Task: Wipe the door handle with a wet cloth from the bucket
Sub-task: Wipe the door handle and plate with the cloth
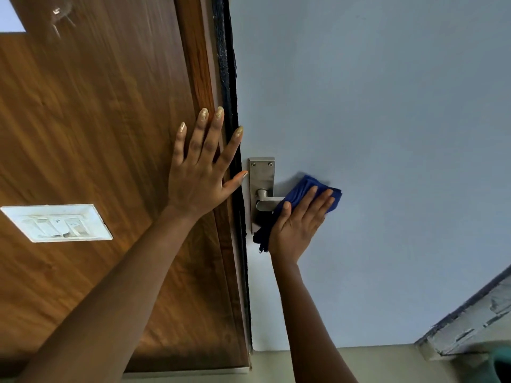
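Observation:
A steel lever door handle [267,202] on a tall steel backplate [261,175] is mounted on a pale grey-blue door [387,134]. My right hand [300,222] presses a folded blue cloth [304,189] over the lever's outer end, hiding most of the lever; a tail of cloth hangs below my palm. My left hand [204,167] lies flat with fingers spread on the brown wooden panel [96,120] beside the door's dark edge, thumb tip reaching toward the backplate. The bucket is not in view.
A white switch plate [56,223] sits on the wooden panel at the left. A black seal strip [231,106] runs along the door's edge. Beige floor [359,366] shows at the bottom, with a worn ledge [470,327] and a teal object [502,363] at bottom right.

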